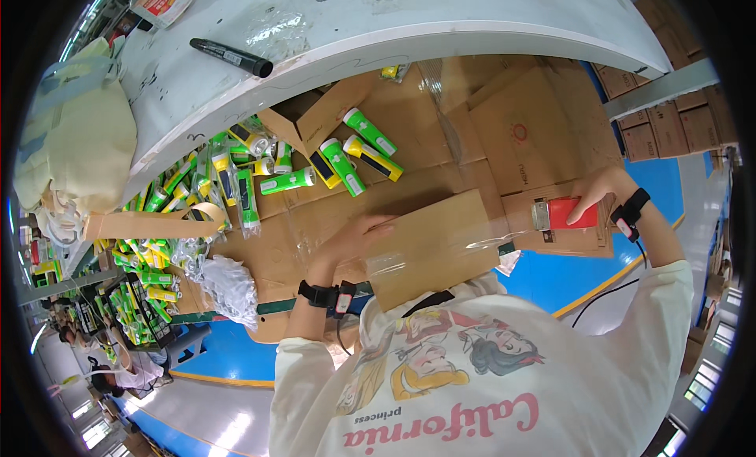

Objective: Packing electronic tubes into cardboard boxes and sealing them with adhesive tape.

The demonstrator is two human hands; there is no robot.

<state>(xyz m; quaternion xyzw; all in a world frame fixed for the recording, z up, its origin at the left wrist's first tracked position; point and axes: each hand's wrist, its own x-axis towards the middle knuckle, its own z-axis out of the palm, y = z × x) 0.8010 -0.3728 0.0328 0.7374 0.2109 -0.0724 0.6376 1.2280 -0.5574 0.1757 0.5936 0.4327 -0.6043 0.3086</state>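
A brown cardboard box (433, 248) is held close in front of my shirt, above the cardboard-covered table. My left hand (354, 235) grips its left end, the fingertips partly hidden by the box. At the right, my right hand (596, 196) is closed around a red tape dispenser (568, 213). A strip of clear tape (480, 241) stretches taut from the dispenser to the box and lies over its face. Beyond the box, several green and yellow flashlights (343, 166) lie loose on the cardboard.
An open carton (311, 122) stands among a heap of wrapped flashlights (169, 193) at the left. Flattened cardboard (543, 134) covers the right side. A raised grey shelf (378, 32) bearing a black marker (231, 57) crosses the far side. Crumpled white plastic (228, 285) lies near left.
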